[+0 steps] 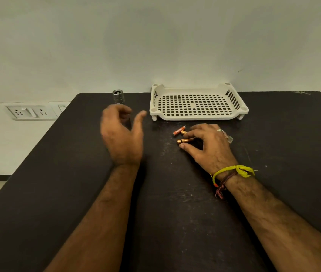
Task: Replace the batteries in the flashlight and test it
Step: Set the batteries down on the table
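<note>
I see my left hand (pixel 121 134) raised, fingers spread, gripping nothing, just before the flashlight (pixel 119 99) standing near the table's (pixel 57 193) far edge. My right hand (pixel 208 144) pinches a copper battery (pixel 184 141) mid-table, with an orange battery (pixel 179 131) lying beside it.

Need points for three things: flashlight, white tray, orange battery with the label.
flashlight (pixel 118 97): head view, on the silver ribbed end that shows above the left hand.
white tray (pixel 199 116): head view, on the near rim.
orange battery (pixel 179 131): head view, on the middle of its labelled side.
</note>
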